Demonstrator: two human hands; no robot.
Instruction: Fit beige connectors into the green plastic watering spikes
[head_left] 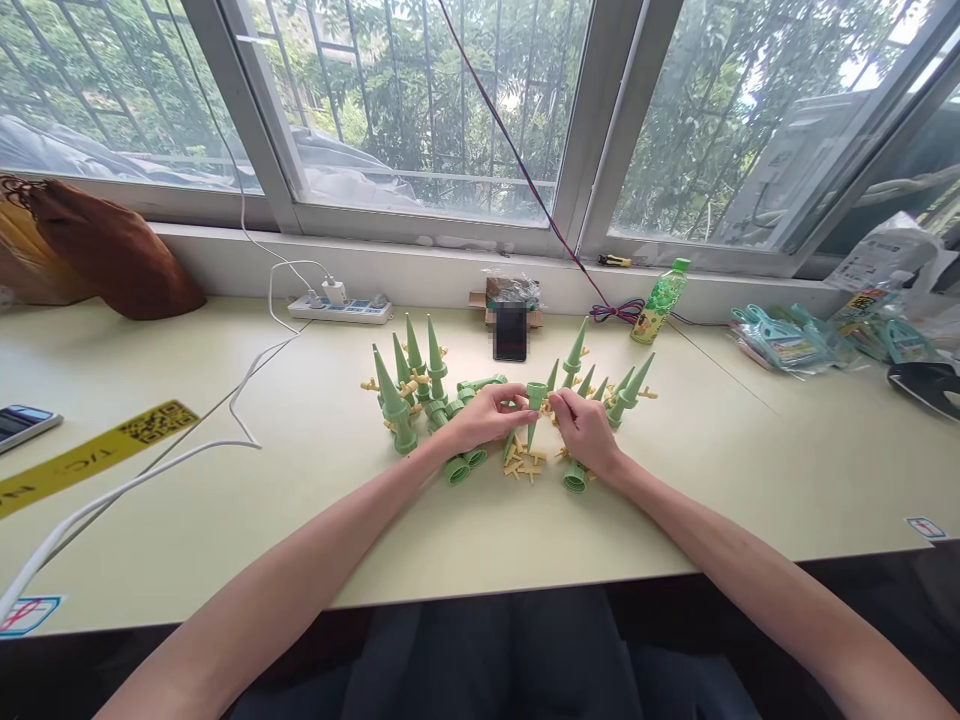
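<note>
A green plastic watering spike (536, 393) hangs point down, its threaded cup up, in the closed fingers of my left hand (487, 415). My right hand (589, 430) is pinched against the spike's right side; a bit of yellow shows there, but what its fingers hold is mostly hidden. Below the hands lies a small heap of yellow valve pieces (521, 462). Green spikes with yellow valves (394, 400) stand point up to the left, and more such spikes (626, 392) stand to the right. Loose green spikes (459, 470) lie on their sides by my left wrist.
At the back are a phone (511, 332) against a small box, a power strip (341, 308) with a white cable, and a green-capped bottle (660, 302). Bagged teal items (795, 338) lie far right. A brown bag (112, 250) is at the left.
</note>
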